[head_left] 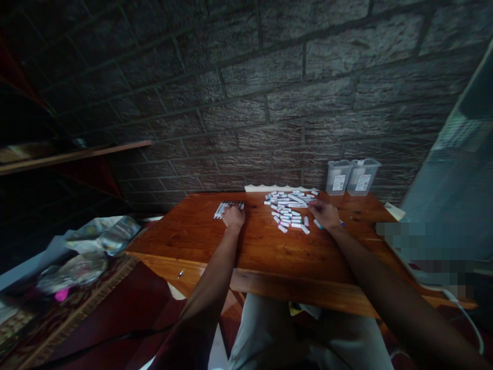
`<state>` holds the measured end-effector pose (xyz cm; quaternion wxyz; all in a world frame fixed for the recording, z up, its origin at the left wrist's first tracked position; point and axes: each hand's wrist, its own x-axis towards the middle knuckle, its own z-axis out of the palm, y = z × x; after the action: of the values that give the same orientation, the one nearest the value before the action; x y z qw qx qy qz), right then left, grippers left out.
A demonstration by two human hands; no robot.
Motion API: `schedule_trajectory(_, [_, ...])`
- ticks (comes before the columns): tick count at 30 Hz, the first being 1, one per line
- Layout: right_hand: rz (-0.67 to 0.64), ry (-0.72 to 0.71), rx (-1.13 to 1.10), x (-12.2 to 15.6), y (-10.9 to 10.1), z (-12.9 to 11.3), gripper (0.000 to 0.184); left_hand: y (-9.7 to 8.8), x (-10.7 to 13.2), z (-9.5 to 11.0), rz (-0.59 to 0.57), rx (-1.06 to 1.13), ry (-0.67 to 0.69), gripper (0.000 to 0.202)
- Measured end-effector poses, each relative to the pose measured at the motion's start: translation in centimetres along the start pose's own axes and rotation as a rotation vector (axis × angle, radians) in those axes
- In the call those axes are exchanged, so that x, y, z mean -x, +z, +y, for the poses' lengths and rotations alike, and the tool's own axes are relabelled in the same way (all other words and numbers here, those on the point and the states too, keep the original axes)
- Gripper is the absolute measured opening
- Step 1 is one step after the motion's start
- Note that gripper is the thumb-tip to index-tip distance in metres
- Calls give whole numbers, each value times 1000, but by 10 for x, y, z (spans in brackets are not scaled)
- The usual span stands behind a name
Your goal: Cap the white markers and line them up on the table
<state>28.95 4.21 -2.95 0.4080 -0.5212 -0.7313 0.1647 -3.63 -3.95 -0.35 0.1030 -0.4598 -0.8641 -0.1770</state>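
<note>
On the left half of the wooden table [185, 231], white markers [221, 209] lie side by side in a neat row. My left hand [233, 217] rests over the right part of that row, its fingers laid on the markers and hiding some. Across from it is a loose pile of short white pieces with coloured ends [285, 218], which look like marker caps. Longer white markers [292, 202] lie among them. My right hand [326, 215] is at the pile's right edge, thumb and fingers closed at the end of a white marker. Its palm hides a few pieces.
Two clear plastic containers [364, 177] with labels stand at the back right against the brick wall [239, 103]. A white wavy-edged strip [269, 188] lies along the table's back edge. Plastic bags [103, 234] are on the left, below a wooden shelf [77, 154]. A white cable [468, 313] hangs at the right.
</note>
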Motion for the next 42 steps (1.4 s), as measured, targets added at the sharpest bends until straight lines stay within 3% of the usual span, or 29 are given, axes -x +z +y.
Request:
schedule_trajectory(6, [3,-173,181,-1,3,1,28,2,-1,-4,37,-3,-7,34])
schedule_trajectory(10, [-53,-175,216,0,4,-1,31,-1,1,1,80,30,43,34])
schedule_trajectory(14, [-102,-197,226,-1,5,2,30,-2,6,12,95,271,320,31])
schedule_trajectory(18, [-64,-238,320,-3,9,7,38,1,15,25,-131,454,652,28])
schedule_trajectory(22, [-96,-264,370,-3,12,9,37,4,22,32,-230,453,788,34])
schedule_trajectory(28, [-122,-261,440,-2,7,3,21,4,21,32,-159,372,668,35])
schedule_trajectory(33, [-107,-222,360,-1,3,2,21,0,15,25,14,132,339,29])
schedule_trajectory(36, [-70,-214,303,-1,0,2,21,-2,13,19,40,50,175,32])
schedule_trajectory(42, [4,-157,86,0,-4,-7,25,-1,13,17,-13,25,135,34])
